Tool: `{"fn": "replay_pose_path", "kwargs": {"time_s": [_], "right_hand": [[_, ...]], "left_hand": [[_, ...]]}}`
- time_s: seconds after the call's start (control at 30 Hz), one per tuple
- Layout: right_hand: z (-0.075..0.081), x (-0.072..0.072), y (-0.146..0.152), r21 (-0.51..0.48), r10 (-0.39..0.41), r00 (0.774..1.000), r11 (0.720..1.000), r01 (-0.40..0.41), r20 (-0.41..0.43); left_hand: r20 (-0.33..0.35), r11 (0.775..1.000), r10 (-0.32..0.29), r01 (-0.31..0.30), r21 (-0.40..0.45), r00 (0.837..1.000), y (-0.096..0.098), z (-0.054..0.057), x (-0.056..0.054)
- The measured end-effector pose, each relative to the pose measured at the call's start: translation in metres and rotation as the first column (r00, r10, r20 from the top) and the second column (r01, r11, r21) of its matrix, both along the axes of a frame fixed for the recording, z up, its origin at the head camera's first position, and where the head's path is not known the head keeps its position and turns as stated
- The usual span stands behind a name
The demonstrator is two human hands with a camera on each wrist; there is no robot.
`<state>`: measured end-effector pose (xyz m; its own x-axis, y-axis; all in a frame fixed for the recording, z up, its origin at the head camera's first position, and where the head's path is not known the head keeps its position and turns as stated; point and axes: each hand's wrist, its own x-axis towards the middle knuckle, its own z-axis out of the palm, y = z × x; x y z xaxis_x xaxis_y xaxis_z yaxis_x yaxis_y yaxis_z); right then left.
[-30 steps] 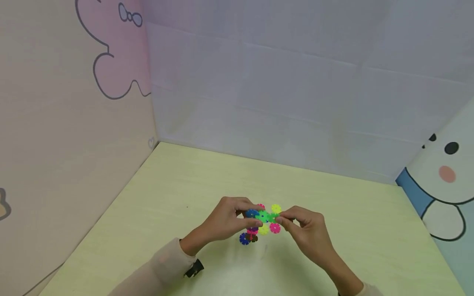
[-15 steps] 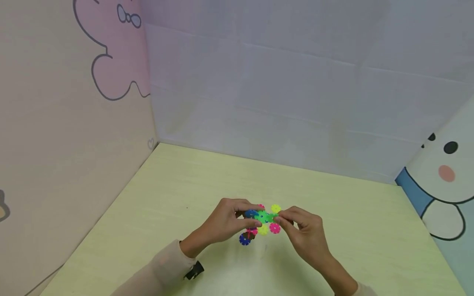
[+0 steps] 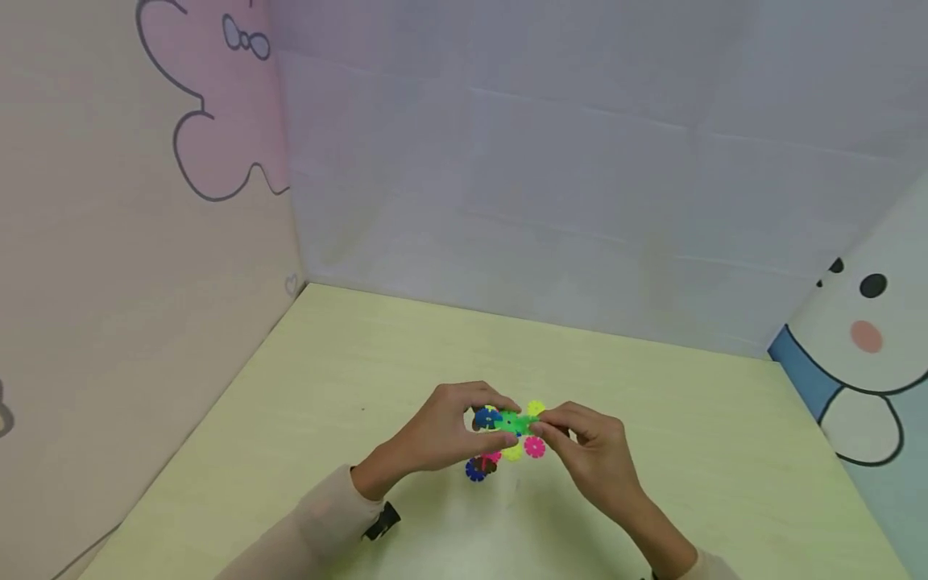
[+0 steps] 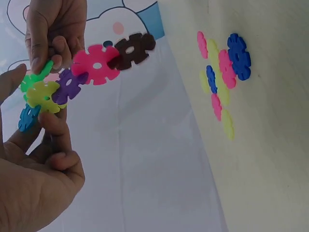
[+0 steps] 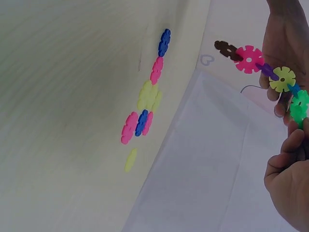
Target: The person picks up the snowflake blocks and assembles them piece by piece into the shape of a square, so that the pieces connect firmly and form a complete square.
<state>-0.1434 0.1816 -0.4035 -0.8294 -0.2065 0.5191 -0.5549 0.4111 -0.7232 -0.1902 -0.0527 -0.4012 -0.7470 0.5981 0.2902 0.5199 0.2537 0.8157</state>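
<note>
Above the table, both hands hold a chain of notched plastic snowflake discs. The brown disc (image 4: 140, 53) is at its free end, followed by a pink disc (image 4: 86, 72), a purple disc (image 4: 63, 92), a yellow disc (image 4: 37, 100) and a blue disc (image 4: 29, 118). Green discs (image 5: 299, 108) lie at the other end, between the hands. My left hand (image 3: 449, 431) grips the chain around the blue and yellow discs, thumb opposite fingers. My right hand (image 3: 598, 459) pinches the outer green disc between thumb and fingertips, partly hiding it.
Several discs lie flat on the pale table (image 3: 348, 354) beneath the hands, among them a blue one (image 4: 244, 67), pink ones (image 5: 128, 130) and a yellow one (image 5: 130, 160). A pale wall (image 3: 544, 177) stands behind the table, with cartoon-printed panels at both sides.
The brown end of the chain has swung a little left, overlapping the loose blue disc more in the head view. My right hand has shifted slightly left, still pinching the green disc.
</note>
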Motion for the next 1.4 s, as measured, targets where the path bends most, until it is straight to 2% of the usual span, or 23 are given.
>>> {"fn": "replay_pose_path", "kwargs": {"time_s": [0.1,0.2,0.33,0.43,0.53,0.63,0.73,0.83,0.9,1.0,1.13,1.23,1.33,1.4], "right_hand": [[0.000,-0.001,-0.001,-0.010,0.001,0.999,1.000,-0.001,0.034],[0.000,-0.002,-0.001,-0.029,-0.009,0.998,1.000,0.011,0.063],[0.000,-0.003,-0.001,-0.070,-0.019,0.993,0.997,0.028,0.120],[-0.001,-0.004,0.002,-0.087,-0.006,0.986,0.996,0.021,0.167],[-0.001,-0.008,0.008,-0.080,0.026,0.965,0.997,-0.005,0.262],[-0.003,-0.020,0.022,-0.059,0.015,0.922,0.998,0.008,0.386],[-0.013,-0.043,0.036,0.036,-0.079,0.877,0.997,0.070,0.474],[-0.033,-0.066,0.044,0.243,-0.209,0.850,0.965,0.099,0.484],[-0.047,-0.078,0.045,0.377,-0.259,0.848,0.923,0.076,0.462],[-0.064,-0.090,0.044,0.496,-0.268,0.870,0.868,0.032,0.413],[-0.074,-0.096,0.038,0.540,-0.236,0.900,0.842,0.000,0.368],[-0.074,-0.098,0.032,0.549,-0.241,0.901,0.836,0.004,0.360],[-0.071,-0.100,0.030,0.545,-0.276,0.877,0.838,0.019,0.393],[-0.069,-0.100,0.032,0.519,-0.305,0.844,0.854,0.036,0.442]], "left_hand": [[-0.076,1.000,-0.003,0.001,-0.018,0.997,0.003,0.003,-0.002],[-0.115,0.999,0.007,-0.011,-0.030,0.993,0.005,0.004,-0.004],[-0.104,0.998,0.031,-0.036,-0.045,0.994,0.005,0.005,-0.005],[-0.092,0.999,0.027,-0.031,-0.043,0.995,0.003,0.005,-0.006],[-0.070,0.999,0.015,-0.018,-0.039,0.997,0.001,0.006,-0.006],[-0.044,0.999,0.019,-0.022,-0.047,0.999,-0.002,0.006,-0.006],[-0.019,0.997,0.040,-0.041,-0.062,0.999,-0.006,0.008,-0.005],[0.003,0.997,0.042,-0.041,-0.072,0.999,-0.008,0.009,-0.004],[0.012,0.997,0.033,-0.032,-0.075,0.999,-0.008,0.009,-0.003],[0.004,0.997,0.010,-0.010,-0.073,1.000,-0.008,0.008,-0.003],[0.005,0.998,0.005,-0.005,-0.061,1.000,-0.008,0.007,-0.003],[0.018,0.998,0.019,-0.018,-0.062,1.000,-0.009,0.007,-0.003],[0.018,0.998,0.024,-0.023,-0.064,1.000,-0.010,0.006,-0.003],[0.017,0.997,0.026,-0.025,-0.067,1.000,-0.010,0.006,-0.003]]}}
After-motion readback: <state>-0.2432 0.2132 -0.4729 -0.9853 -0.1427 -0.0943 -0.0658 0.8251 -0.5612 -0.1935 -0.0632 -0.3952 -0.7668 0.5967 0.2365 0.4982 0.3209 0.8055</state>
